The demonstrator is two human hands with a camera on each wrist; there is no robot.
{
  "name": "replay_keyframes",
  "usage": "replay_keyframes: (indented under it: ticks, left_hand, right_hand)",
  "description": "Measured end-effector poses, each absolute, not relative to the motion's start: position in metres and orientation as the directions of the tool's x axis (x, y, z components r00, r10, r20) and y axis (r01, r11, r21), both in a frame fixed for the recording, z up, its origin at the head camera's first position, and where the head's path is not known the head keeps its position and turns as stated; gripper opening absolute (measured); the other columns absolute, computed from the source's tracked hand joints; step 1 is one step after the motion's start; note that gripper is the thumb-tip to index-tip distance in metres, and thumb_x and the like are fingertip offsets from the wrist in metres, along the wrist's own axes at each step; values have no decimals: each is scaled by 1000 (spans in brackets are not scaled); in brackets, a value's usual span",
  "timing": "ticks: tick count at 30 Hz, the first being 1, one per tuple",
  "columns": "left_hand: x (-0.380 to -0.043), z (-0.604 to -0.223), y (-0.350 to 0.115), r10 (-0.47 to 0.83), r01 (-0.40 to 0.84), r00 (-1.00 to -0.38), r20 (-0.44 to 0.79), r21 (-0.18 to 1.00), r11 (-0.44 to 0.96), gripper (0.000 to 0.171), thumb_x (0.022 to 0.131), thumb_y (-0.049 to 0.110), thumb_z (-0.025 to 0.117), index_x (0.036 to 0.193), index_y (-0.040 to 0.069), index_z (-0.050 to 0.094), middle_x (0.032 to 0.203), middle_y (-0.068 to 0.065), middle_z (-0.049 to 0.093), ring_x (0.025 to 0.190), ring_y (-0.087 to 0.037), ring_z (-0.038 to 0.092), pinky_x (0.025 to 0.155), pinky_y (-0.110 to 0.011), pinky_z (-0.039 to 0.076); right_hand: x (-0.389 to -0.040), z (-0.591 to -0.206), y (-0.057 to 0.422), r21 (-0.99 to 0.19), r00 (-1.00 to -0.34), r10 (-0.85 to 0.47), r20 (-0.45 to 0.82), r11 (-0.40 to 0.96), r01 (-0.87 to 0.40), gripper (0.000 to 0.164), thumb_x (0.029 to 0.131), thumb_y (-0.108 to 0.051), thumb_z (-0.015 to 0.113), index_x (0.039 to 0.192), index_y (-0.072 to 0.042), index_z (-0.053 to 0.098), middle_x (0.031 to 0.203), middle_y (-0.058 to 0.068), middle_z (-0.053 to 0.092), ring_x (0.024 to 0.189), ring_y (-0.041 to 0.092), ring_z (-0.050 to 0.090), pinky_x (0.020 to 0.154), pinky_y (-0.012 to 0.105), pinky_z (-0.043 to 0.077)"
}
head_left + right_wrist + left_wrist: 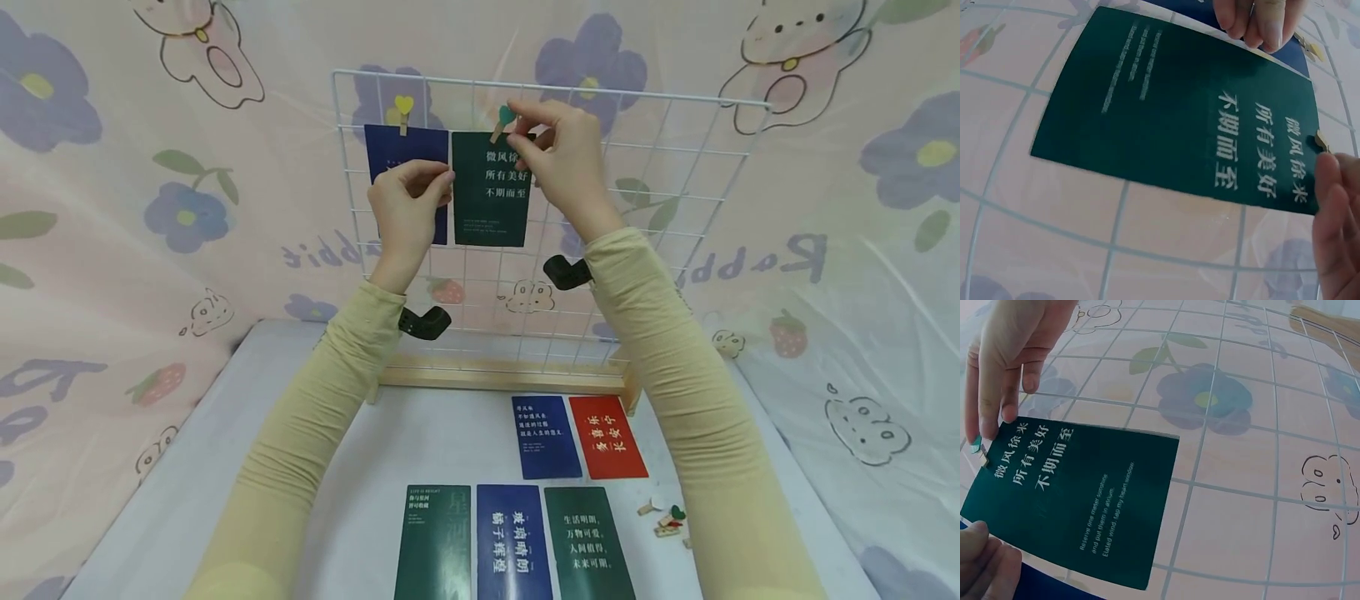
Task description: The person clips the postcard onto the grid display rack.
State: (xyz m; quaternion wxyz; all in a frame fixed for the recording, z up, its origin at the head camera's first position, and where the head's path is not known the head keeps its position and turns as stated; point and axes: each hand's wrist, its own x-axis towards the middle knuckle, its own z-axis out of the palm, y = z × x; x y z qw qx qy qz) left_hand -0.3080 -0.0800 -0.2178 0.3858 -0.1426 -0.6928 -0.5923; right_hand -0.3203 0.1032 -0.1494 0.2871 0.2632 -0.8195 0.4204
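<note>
A dark green card (491,208) with white writing is held up against a white wire grid (555,87). My left hand (408,196) pinches its left edge between thumb and fingers. At the card's top edge my right hand (566,154) grips a small wooden clothespin (497,129) with a green heart, the thumb by the upper right corner. Just left of it a dark blue card (405,143) hangs under a clothespin with a yellow heart (403,105), partly hidden by my left hand. Both hands also show around the green card (1110,506) in the left wrist view.
Below, the grid stands in a wooden base (495,377). On the white table (337,483) lie several cards, among them a red card (607,437) and a blue card (547,437). Loose clothespins (667,527) lie beside my right sleeve. A patterned cloth (285,167) hangs behind.
</note>
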Motion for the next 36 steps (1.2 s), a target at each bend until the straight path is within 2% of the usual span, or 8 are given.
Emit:
replay_keyframes:
  ticks: [4,11,15,24,29,36]
  left_hand:
    - [-306,-218,-81,-245,668,-667,704,710,223,14,85,7,72,94,-3,73,85,-12,70,72,-15,67,69,-23,56]
    - [-280,-210,-79,-175,631,-736,654,756,172,20,85,0,70,103,-10,68,97,-20,69,82,-25,68,73,-27,57]
    - [-269,-209,-79,-146,623,-752,643,766,160,23,85,-4,69,106,-13,66,99,-24,67,84,-29,68,75,-28,57]
    - [-287,-225,-85,-125,600,-785,607,795,87,26,85,5,71,108,-5,68,94,-15,69,79,-17,67,74,-26,56]
    - [-285,-233,-88,-89,572,-814,574,819,50,26,86,3,70,110,-5,67,95,-15,68,82,-21,67,75,-28,57]
    - [-277,-249,-92,-10,496,-868,497,868,29,28,89,4,68,115,-6,64,99,-15,67,91,-29,66,78,-31,56]
  right_hand:
    - [-318,-149,106,-551,-711,-203,674,504,-666,35,92,-8,63,127,-14,63,96,3,65,69,13,65,52,24,52]
    - [-318,-154,112,-579,-706,-196,681,447,-682,32,91,-2,62,122,-9,66,97,6,67,81,13,66,60,27,55]
    - [-317,-159,117,-603,-707,-196,679,400,-690,32,90,0,62,121,-7,66,99,9,68,83,16,67,62,28,55]
    - [-315,-172,125,-662,-735,-193,650,331,-672,30,89,0,65,118,-3,67,101,12,67,88,18,66,69,29,57]
    - [-298,-179,126,-676,-749,-219,626,326,-661,30,89,2,64,119,2,64,105,17,66,95,21,65,75,31,56]
    - [-285,-198,134,-753,-793,-284,539,260,-605,30,93,0,58,123,4,60,111,20,64,98,28,64,75,31,57]
